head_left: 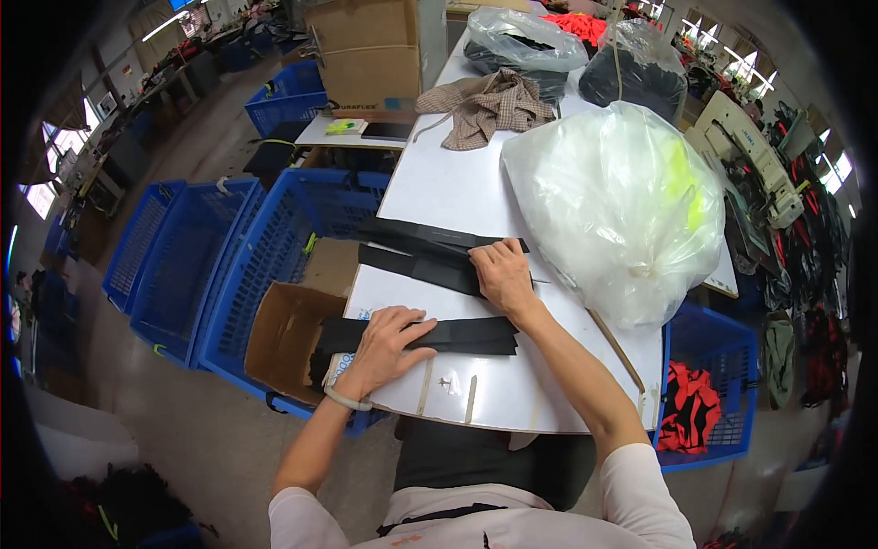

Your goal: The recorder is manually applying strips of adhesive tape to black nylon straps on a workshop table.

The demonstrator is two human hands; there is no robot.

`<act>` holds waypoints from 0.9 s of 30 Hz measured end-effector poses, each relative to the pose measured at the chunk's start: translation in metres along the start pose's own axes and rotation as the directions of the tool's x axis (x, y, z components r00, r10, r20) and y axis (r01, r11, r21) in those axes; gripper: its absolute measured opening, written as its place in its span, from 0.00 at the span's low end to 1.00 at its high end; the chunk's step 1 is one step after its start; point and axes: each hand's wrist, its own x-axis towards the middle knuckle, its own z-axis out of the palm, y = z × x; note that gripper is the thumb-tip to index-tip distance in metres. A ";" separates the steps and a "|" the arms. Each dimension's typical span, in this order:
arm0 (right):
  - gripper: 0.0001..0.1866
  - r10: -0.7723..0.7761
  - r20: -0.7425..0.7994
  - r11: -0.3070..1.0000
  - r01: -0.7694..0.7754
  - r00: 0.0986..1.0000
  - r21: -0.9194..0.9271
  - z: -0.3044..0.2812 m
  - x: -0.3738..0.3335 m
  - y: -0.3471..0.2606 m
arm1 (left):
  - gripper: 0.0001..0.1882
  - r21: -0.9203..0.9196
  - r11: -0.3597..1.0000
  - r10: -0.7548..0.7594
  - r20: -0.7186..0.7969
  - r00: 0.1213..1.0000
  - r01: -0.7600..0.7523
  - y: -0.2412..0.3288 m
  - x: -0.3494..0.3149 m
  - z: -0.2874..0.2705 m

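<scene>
On the white tabletop, near its front edge, lies a flat stack of black fabric strips [476, 336]. My left hand [393, 348] rests on the stack toward its left end, fingers stretched and thumb apart. Farther back, more black strips [412, 240] lie side by side across the table, their left ends at its edge. My right hand [503, 274] has its fingers curled and pressed together over the right end of these strips, gripping a black fabric strip. The fingertips partly hide the fabric under them.
A bulging clear plastic bag [613, 201] stands right of my right hand. A brown checked cloth [498, 105] lies at the back. Blue crates [224, 293] and an open cardboard box [293, 334] stand left; a wooden stick [615, 349] lies by my right forearm.
</scene>
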 end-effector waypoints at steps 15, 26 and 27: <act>0.07 0.561 0.562 -0.099 -0.625 0.607 0.774 -0.166 -0.052 -0.071 | 0.20 -0.995 -0.095 -0.486 0.015 0.874 -0.036 0.110 0.067 0.030; 0.08 0.615 0.575 -0.201 -0.598 0.539 0.776 -0.173 -0.103 -0.085 | 0.14 -0.938 0.336 -0.493 -0.099 0.864 0.084 0.155 0.078 0.041; 0.09 0.680 0.470 0.058 -0.680 0.563 0.731 -0.176 -0.102 -0.089 | 0.13 -0.914 0.389 -0.560 -0.137 0.817 0.114 0.159 0.081 0.044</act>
